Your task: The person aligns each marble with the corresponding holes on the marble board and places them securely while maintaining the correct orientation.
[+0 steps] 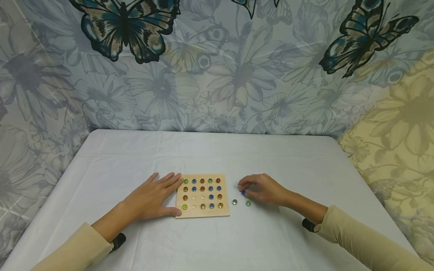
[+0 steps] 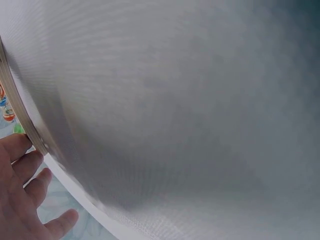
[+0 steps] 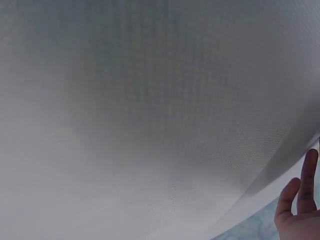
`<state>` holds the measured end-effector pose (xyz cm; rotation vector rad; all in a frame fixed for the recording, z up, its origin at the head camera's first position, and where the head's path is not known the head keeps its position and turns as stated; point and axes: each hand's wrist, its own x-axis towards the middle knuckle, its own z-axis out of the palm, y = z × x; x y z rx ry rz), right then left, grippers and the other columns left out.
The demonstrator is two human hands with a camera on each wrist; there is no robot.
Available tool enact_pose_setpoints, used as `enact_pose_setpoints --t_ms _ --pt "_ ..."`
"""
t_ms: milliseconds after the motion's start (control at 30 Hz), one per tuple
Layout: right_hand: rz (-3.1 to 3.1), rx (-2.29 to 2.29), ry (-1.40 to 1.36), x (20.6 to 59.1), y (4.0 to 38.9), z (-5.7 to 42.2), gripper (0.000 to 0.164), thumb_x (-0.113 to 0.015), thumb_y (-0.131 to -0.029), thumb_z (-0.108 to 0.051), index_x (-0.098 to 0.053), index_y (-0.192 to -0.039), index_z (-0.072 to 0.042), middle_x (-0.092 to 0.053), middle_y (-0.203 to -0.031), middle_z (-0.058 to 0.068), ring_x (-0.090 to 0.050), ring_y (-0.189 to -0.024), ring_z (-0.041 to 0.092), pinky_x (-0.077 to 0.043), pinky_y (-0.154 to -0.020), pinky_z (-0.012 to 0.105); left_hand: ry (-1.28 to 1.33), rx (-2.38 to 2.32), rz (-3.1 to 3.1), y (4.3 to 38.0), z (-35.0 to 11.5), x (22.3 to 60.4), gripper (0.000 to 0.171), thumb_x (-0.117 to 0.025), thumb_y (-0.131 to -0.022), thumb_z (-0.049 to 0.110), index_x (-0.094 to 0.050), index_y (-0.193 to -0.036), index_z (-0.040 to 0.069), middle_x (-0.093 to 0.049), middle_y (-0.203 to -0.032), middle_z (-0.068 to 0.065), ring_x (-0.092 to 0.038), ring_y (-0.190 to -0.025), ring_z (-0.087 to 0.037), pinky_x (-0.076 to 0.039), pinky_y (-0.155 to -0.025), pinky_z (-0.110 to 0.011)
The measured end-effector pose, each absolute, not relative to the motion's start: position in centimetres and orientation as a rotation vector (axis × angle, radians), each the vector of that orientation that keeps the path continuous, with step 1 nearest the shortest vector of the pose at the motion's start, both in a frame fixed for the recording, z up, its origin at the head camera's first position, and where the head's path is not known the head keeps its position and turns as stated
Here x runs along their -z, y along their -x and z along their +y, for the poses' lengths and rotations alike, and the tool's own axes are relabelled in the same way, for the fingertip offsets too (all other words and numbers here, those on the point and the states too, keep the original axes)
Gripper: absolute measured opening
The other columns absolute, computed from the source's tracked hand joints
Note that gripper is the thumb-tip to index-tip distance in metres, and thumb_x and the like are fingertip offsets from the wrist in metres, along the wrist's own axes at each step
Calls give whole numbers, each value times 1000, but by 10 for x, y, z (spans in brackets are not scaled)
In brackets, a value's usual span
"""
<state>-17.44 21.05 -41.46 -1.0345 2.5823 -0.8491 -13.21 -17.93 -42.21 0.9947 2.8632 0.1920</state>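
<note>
A light wooden board (image 1: 199, 215) with rows of round hollows lies on the table, most of them filled with green, blue, amber and brown glass marbles. Three bare hollows show in its lower left part. My left hand (image 1: 152, 198) rests at the board's left side, fingers spread, with thumb and index fingertips on its edge. In the left wrist view, the fingers (image 2: 35, 192) reach that edge. Right of the board, my right hand (image 1: 266, 190) pinches a blue marble (image 1: 243, 192) between thumb and fingers. Close to it on the cloth lie a clear marble (image 1: 235, 202) and a green marble (image 1: 248, 203).
A white cloth (image 1: 135, 150) with faint creases covers the table. Behind it hangs a fabric backdrop (image 1: 244, 75) printed with flowers and butterflies. Dark wrist cameras sit below both beige sleeves (image 1: 359, 233).
</note>
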Motion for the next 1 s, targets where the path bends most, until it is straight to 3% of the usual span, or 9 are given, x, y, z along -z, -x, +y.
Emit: enact_pose_setpoints --t_ms 1000 --pt "2576 894 1214 406 179 159 35 -78 -85 -6 -69 -119 -6 -74 -107 -4 -68 -100 9 -51 -97 41 -984 -192 2845 132 -180 421 100 -43 -85 81 -34 -156 12 -32 -161 -8 -29 -147 -29 -22 -115 -62"
